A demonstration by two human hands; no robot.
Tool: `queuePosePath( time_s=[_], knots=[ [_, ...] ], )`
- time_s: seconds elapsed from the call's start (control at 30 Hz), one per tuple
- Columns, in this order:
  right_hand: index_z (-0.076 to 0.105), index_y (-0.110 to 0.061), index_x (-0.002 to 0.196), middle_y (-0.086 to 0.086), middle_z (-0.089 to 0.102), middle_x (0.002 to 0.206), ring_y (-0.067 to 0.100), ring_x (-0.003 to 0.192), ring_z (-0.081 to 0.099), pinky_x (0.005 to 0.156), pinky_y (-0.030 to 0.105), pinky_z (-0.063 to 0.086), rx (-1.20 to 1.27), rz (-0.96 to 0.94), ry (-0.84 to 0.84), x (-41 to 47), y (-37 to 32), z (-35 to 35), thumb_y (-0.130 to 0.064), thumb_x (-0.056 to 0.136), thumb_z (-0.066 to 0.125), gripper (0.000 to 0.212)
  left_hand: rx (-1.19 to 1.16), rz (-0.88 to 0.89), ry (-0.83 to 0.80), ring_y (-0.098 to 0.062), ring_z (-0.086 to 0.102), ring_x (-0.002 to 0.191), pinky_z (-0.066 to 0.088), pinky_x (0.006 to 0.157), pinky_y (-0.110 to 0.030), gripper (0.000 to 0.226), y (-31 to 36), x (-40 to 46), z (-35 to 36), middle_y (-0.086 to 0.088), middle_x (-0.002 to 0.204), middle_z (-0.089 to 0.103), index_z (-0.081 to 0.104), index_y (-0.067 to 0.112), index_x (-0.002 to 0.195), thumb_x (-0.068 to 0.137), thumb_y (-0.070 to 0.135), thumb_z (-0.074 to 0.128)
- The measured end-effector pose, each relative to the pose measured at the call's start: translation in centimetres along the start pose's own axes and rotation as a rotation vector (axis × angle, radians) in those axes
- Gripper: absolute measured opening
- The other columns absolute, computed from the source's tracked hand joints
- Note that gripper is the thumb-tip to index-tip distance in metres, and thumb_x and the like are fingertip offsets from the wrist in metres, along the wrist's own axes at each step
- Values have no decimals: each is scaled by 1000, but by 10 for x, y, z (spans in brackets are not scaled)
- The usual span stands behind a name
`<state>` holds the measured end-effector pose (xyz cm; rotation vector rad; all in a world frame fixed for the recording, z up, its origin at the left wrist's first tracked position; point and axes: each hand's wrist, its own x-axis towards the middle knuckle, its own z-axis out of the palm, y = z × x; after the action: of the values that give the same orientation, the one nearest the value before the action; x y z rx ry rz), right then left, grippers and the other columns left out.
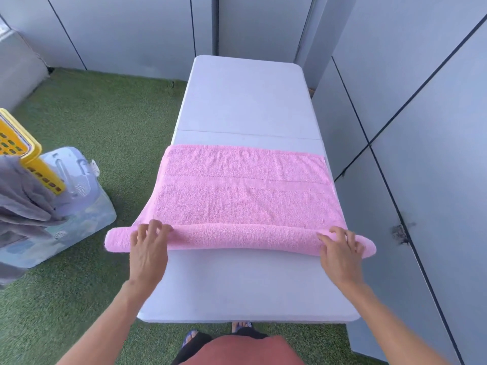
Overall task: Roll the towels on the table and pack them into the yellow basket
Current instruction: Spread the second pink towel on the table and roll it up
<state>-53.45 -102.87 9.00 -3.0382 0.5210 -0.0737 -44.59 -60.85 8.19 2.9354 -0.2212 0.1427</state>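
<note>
Head | yellow basket [18, 143] left on grass | grey towel [23, 204] draped

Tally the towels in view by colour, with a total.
Pink: 1, the pink towel, part rolled on the table, left hand and right hand on the roll
Grey: 1, the grey towel, hanging at the yellow basket
Total: 2

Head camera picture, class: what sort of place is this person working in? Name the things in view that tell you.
Probably a balcony or terrace used for laundry: green fake grass covers the floor, grey wall panels close it in, and a white folding table holds a pink towel.
</note>
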Motion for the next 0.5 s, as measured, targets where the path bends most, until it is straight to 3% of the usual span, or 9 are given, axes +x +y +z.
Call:
queuePosePath(
  time_s=[0.1,0.2,0.27,0.37,0.43,0.5],
  knots=[
    [55,-15,124,10,43,130,32,114,37,77,51,48,-12,-4,-102,-9,-4,9,-18,76,70,50,44,53,-3,-34,47,89,43,73,-45,54,11,-19,7,-15,106,52,57,3,109,60,-18,62],
    [51,-12,126,8,46,128,32,114,39,82,50,47,-58,-31,-156,-7,-4,14,-26,65,80,69,69,88,-50,-37,45,98,42,88,-51,68,8,-15,17,-18,112,48,49,-2,120,54,-16,60],
    [56,-12,117,6,53,121,32,111,44,81,49,45,-81,-22,-143,3,-5,13,-22,62,82,62,93,104,-90,-38,46,99,38,94,-53,71,5,-6,19,-17,110,48,49,-2,120,52,-17,61],
    [56,-14,112,0,54,117,27,114,42,81,42,40,-121,-6,-187,20,-5,3,-16,80,66,34,121,105,-151,-37,51,85,43,81,-49,55,8,7,14,-14,91,52,54,1,98,49,-22,56],
    [52,-17,120,-2,51,123,24,119,39,79,39,38,-164,-35,-266,26,-1,-2,-21,87,58,34,87,88,-221,-36,54,82,43,76,-44,43,10,13,4,-12,85,53,53,4,88,54,-22,51],
    [50,-20,125,-3,49,125,24,121,38,78,38,38,-182,-55,-401,28,3,-10,-27,88,57,39,84,75,-347,-31,55,94,41,80,-36,34,7,21,-2,-8,94,54,53,6,96,69,-15,49]
  ],
)
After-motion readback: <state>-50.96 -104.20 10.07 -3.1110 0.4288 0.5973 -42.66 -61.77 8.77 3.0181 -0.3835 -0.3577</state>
